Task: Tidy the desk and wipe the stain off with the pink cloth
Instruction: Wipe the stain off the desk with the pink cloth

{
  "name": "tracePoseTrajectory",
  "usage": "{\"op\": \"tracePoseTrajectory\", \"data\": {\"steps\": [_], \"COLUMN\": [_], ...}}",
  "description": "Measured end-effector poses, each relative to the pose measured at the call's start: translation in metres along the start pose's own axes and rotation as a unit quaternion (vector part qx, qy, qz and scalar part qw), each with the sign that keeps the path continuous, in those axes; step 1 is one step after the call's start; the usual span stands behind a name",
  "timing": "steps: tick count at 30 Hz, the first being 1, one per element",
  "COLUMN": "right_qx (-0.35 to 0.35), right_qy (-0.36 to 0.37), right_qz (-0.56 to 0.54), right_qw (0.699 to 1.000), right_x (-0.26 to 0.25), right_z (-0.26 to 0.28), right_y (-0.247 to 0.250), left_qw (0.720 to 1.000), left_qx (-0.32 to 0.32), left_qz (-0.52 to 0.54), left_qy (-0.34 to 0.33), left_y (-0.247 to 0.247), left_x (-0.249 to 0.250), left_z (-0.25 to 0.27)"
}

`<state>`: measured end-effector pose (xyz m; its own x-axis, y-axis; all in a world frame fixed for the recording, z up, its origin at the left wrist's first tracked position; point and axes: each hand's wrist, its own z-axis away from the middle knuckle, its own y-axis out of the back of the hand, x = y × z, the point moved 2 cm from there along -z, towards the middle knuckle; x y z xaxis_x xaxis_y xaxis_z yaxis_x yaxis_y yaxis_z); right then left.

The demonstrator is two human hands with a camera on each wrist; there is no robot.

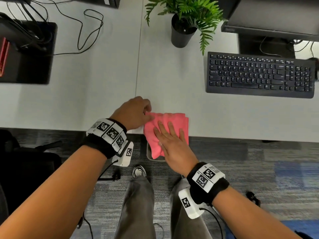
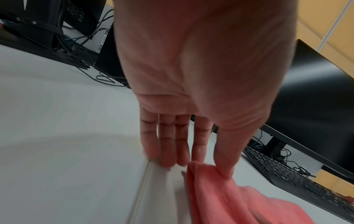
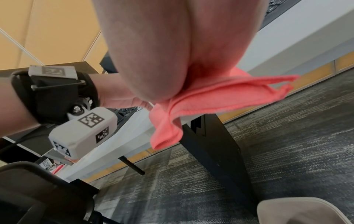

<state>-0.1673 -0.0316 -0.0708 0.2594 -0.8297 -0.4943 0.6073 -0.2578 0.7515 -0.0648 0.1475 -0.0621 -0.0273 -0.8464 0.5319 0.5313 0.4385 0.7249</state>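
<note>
So the pink cloth (image 1: 166, 131) is folded into a thick wad right at the near edge of the white desk (image 1: 103, 80), with its lower part drooping over the edge toward the carpet. The right hand (image 1: 172, 144) lies flat on top of it, palm down, fingers straight and slightly spread, pointing away from the body, nothing curled around anything. The left hand (image 1: 133, 113) comes in from the left with the wrist bent; in the left wrist view the thumb and index finger pinch the cloth's far left corner (image 2: 216, 169), while the other fingers (image 2: 168, 145) reach down to the desk surface beside it. That view is a bit smeared, so I can't say how hard they press. A black keyboard (image 1: 259, 75) sits well off to the right, a potted plant (image 1: 183, 30) further back.
</note>
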Motion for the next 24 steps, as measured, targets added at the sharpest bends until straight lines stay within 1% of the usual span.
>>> {"op": "tracePoseTrajectory", "data": {"steps": [2, 4, 6, 7, 8, 9, 10, 11, 12, 14, 15, 18, 19, 21, 22, 24], "right_qx": [0.002, -0.009, -0.012, 0.005, 0.045, 0.103, 0.158, 0.191, 0.195, 0.156, 0.145, 0.156, 0.154, 0.146, 0.14, 0.137], "right_qy": [0.002, 0.005, 0.012, 0.011, 0.004, -0.006, -0.022, -0.042, -0.061, -0.082, -0.081, -0.057, -0.048, -0.035, -0.028, 0.001], "right_qz": [-0.003, -0.011, -0.056, -0.091, -0.118, -0.111, -0.067, -0.008, 0.045, 0.104, 0.114, 0.117, 0.095, 0.003, -0.046, -0.097], "right_qw": [1.0, 1.0, 0.998, 0.996, 0.992, 0.988, 0.985, 0.981, 0.978, 0.979, 0.979, 0.979, 0.982, 0.989, 0.989, 0.986], "right_x": [0.001, 0.002, 0.002, 0.004, 0.007, 0.011, 0.017, 0.023, 0.028, 0.037, 0.038, 0.036, 0.032, 0.022, 0.017, 0.006], "right_z": [0.003, 0.007, 0.013, 0.016, 0.019, 0.02, 0.019, 0.015, 0.008, -0.008, -0.013, -0.017, -0.015, -0.013, -0.014, -0.018], "right_y": [-0.002, -0.004, 0.001, 0.007, 0.015, 0.024, 0.032, 0.04, 0.047, 0.054, 0.056, 0.061, 0.064, 0.075, 0.081, 0.093], "left_qw": [1.0, 1.0, 1.0, 0.999, 0.999, 0.999, 0.999, 0.999, 0.999, 0.999, 0.999, 0.997, 0.994, 0.987, 0.982, 0.97], "left_qx": [-0.013, -0.005, 0.014, 0.023, 0.027, 0.032, 0.035, 0.039, 0.039, 0.039, 0.04, 0.04, 0.046, 0.07, 0.086, 0.115], "left_qz": [-0.001, 0.003, 0.009, 0.011, 0.01, 0.009, 0.008, 0.01, 0.008, 0.004, 0.012, 0.072, 0.099, 0.144, 0.165, 0.215], "left_qy": [0.002, -0.003, -0.013, -0.019, -0.019, -0.018, -0.017, -0.02, -0.021, -0.02, -0.015, 0.009, 0.012, 0.015, 0.015, 0.011], "left_y": [-0.009, -0.015, -0.018, -0.019, -0.019, -0.02, -0.02, -0.02, -0.02, -0.019, -0.017, -0.007, -0.002, 0.011, 0.019, 0.035], "left_x": [-0.001, -0.002, -0.001, 0.0, 0.0, 0.0, 0.001, 0.001, 0.001, 0.002, 0.003, 0.002, 0.001, -0.001, -0.002, -0.006], "left_z": [0.005, 0.009, 0.014, 0.015, 0.017, 0.018, 0.02, 0.021, 0.022, 0.025, 0.027, 0.037, 0.041, 0.049, 0.053, 0.058]}}
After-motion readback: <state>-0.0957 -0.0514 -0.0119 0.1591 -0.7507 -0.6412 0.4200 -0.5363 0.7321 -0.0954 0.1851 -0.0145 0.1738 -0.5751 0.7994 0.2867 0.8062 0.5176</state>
